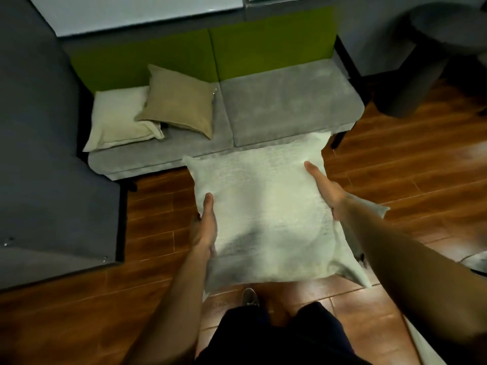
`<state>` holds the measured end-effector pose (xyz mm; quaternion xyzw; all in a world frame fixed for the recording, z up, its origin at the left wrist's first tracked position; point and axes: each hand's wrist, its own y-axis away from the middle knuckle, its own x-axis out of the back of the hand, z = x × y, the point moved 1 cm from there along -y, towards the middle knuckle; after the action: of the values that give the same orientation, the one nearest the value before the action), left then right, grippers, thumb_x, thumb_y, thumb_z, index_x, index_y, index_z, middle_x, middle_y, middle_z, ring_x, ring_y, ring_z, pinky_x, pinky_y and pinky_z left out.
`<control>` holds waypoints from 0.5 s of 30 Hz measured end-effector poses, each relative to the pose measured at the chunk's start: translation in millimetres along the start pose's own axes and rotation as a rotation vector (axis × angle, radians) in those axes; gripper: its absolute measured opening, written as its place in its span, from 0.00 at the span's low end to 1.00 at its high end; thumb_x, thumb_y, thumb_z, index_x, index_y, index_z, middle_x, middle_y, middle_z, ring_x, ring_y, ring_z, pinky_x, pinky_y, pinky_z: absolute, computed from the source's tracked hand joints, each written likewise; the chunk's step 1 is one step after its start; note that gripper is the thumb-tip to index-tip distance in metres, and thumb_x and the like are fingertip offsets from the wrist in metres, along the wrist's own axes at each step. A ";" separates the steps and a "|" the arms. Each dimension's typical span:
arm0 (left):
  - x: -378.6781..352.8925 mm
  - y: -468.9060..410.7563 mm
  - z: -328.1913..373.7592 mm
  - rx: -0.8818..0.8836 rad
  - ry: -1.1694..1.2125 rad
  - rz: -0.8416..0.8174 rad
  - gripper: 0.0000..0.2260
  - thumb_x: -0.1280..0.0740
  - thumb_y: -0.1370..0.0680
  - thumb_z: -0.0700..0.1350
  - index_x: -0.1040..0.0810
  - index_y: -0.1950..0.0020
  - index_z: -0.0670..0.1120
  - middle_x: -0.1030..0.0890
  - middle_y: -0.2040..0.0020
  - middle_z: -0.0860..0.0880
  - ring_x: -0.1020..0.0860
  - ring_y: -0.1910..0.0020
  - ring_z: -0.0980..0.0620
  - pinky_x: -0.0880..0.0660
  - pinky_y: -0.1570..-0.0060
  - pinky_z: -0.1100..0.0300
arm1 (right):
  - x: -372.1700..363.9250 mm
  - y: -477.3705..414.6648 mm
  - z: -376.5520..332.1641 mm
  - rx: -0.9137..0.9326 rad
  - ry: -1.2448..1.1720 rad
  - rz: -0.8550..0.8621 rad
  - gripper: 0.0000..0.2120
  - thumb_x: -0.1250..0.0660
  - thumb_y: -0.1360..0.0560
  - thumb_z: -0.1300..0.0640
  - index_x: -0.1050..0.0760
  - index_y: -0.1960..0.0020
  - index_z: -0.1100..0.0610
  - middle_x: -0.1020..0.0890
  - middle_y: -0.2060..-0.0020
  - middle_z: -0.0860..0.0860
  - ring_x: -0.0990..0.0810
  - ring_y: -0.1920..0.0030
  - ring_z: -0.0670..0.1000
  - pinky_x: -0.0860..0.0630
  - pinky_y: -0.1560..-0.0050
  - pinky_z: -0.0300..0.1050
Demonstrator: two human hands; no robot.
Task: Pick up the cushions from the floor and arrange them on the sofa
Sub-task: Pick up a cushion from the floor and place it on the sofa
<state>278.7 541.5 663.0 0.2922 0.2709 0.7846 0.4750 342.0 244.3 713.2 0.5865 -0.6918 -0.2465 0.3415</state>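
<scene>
A: Large pale cushion (266, 214) up off the wooden floor (395, 164), held flat between both hands. Left hand (204, 227) clamps its left edge, thumb on top, fingers hidden underneath. Right hand (325, 191) presses along the right edge, fingers extended forward, thumb not visible.

B: Sofa?

A: Grey sofa (290, 106) just beyond the fingertips; the cushion's far corner overlaps the seat's front edge from this view. Beyond the left hand, a cream cushion (118, 119) and a tan cushion (181, 101) lean together against the green backrest (263, 46). The seat ahead of the right hand is bare.

B: Advice for the placement?

A: Likely best to carry it forward to that bare seat, tip the near edge down and rest the far edge against the backrest, matching the other two. Keep both grips even so the soft filling doesn't sag; let go only once it leans steadily.
</scene>
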 end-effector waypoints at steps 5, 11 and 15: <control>12.2 -1.1 45.4 -0.081 0.008 -0.024 0.51 0.38 0.37 0.84 0.28 0.23 0.54 0.22 0.30 0.49 0.22 0.34 0.41 0.26 0.32 0.41 | -15.2 -2.4 -33.3 0.109 -0.038 -0.058 0.45 0.29 0.40 0.22 0.22 0.35 0.53 0.13 0.48 0.53 0.13 0.50 0.58 0.18 0.50 0.54; 2.9 -38.0 101.5 -0.130 0.044 0.005 0.54 0.38 0.40 0.86 0.28 0.23 0.54 0.22 0.28 0.49 0.23 0.32 0.40 0.26 0.31 0.38 | -34.0 -30.6 -94.3 0.156 -0.041 -0.084 0.42 0.27 0.40 0.22 0.19 0.39 0.52 0.12 0.49 0.53 0.12 0.50 0.58 0.17 0.46 0.56; -13.7 -71.9 138.4 -0.126 0.067 0.039 0.52 0.37 0.39 0.84 0.27 0.24 0.53 0.21 0.30 0.48 0.22 0.34 0.41 0.25 0.32 0.40 | -47.0 -67.5 -142.7 0.137 -0.009 -0.102 0.42 0.30 0.39 0.22 0.21 0.39 0.53 0.13 0.48 0.52 0.14 0.50 0.56 0.19 0.55 0.50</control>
<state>425.2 578.3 704.2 0.2407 0.2311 0.8185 0.4677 497.8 286.1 746.6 0.6419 -0.6778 -0.2184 0.2844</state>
